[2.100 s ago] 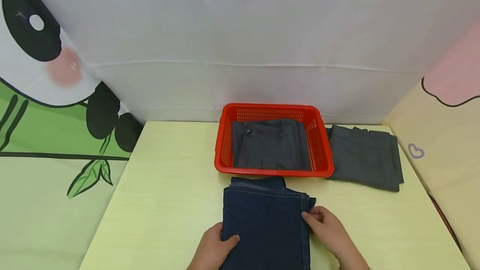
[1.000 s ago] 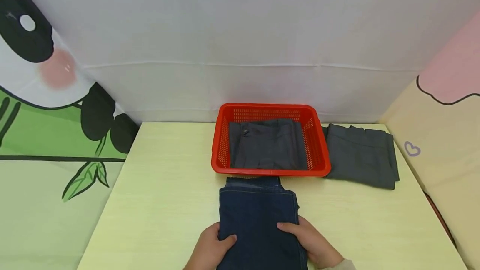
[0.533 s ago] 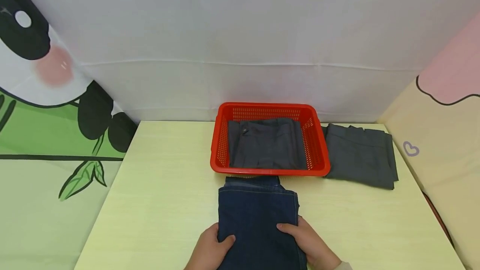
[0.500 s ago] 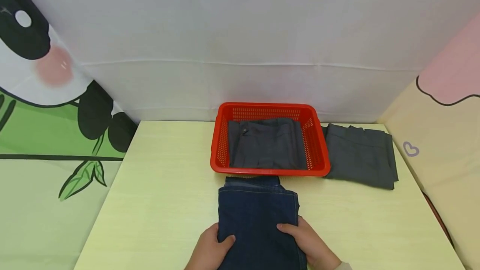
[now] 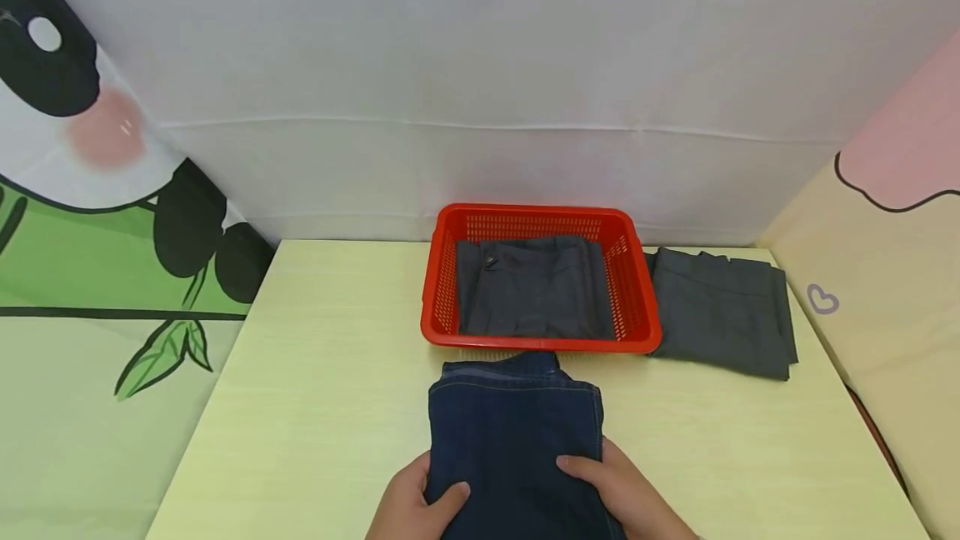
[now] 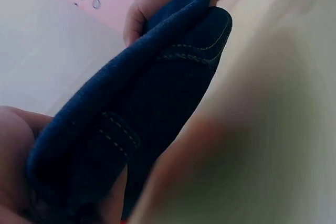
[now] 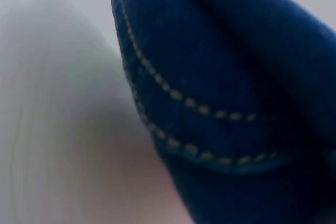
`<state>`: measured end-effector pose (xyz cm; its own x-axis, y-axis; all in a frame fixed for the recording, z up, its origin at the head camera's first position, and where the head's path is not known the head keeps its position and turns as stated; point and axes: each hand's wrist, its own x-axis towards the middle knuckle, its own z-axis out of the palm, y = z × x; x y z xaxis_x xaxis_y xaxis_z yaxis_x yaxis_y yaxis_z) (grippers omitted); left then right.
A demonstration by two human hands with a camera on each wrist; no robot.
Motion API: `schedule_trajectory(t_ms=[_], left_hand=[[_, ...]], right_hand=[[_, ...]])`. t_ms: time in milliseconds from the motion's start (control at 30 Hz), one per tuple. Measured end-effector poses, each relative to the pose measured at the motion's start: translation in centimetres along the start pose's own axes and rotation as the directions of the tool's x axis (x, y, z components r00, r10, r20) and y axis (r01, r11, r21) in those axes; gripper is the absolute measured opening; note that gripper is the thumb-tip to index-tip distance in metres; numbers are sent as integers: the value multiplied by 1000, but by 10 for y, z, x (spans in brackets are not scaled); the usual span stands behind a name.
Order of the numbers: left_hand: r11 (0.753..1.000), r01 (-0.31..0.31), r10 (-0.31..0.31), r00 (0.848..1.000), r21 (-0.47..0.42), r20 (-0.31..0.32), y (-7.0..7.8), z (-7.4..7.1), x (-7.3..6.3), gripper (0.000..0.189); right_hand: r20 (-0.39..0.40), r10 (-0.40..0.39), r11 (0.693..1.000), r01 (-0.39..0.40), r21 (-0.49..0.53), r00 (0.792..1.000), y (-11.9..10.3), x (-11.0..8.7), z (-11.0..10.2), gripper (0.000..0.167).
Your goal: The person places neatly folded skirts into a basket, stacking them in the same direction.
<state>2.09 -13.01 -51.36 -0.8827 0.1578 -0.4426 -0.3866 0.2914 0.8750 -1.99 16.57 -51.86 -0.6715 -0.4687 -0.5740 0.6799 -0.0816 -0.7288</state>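
A folded pair of dark blue jeans (image 5: pixel 517 432) is held between both hands at the front of the table in the head view. My left hand (image 5: pixel 420 502) grips its left edge, thumb on top and fingers underneath. On the opposite edge my right hand (image 5: pixel 626 490) holds it the same way, thumb lying over the denim. Folded layers of the jeans (image 6: pixel 142 87) with light stitching show edge-on in the left wrist view, the left hand (image 6: pixel 13 161) at their near end. Close-up stitched denim (image 7: pixel 210 77) fills much of the right wrist view.
A red plastic basket (image 5: pixel 542 345) stands just beyond the jeans, with folded dark grey trousers (image 5: pixel 536 290) inside. Another folded grey garment (image 5: pixel 723 311) lies right of the basket on the pale yellow table (image 5: pixel 337 357). A white cloth wall (image 5: pixel 480 90) rises behind.
The right hand moved from pinching the upper right corner to gripping the right side lower down. Most recently the jeans and both hands shifted slightly, and the jeans look a little larger in view.
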Motion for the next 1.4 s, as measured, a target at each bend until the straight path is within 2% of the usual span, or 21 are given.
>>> schedule_trajectory(t_ms=[167,267,400,533,633,733,833,967,1100,1400], left_hand=[[996,1,1,1000,-85,23,18,-5,-17,46],[993,-17,19,1000,-113,18,27,-9,-22,44],[990,-52,54,998,-131,10,36,-14,-22,45],[984,-106,107,994,-141,0,48,-17,-13,45],[977,-179,176,984,-120,-32,59,-20,-2,45],[960,-261,255,964,-103,-68,68,-21,16,42],[951,-290,282,956,-108,-87,72,-21,36,39],[967,-241,234,968,-77,-95,74,-20,61,43],[980,-195,190,975,-36,-111,83,-23,83,44],[980,-193,196,974,44,-115,129,-41,125,36]], right_hand=[[4,-1,1000,2,-26,1000,-12,-14,7,84],[15,-15,1000,16,-20,1000,-20,-19,12,84],[40,-60,998,61,-20,997,-34,-23,15,83],[49,-136,989,139,-59,989,-54,-25,12,78],[68,-213,973,218,-79,975,-70,-22,7,74],[59,-271,956,276,-103,961,-86,-14,2,71],[-7,-270,956,267,-125,963,-99,-1,-3,68],[-101,-223,968,208,-143,970,-110,18,-9,66],[-127,-200,970,178,-165,972,-119,34,-14,63],[-122,-209,973,194,-121,970,-157,63,-26,58]])
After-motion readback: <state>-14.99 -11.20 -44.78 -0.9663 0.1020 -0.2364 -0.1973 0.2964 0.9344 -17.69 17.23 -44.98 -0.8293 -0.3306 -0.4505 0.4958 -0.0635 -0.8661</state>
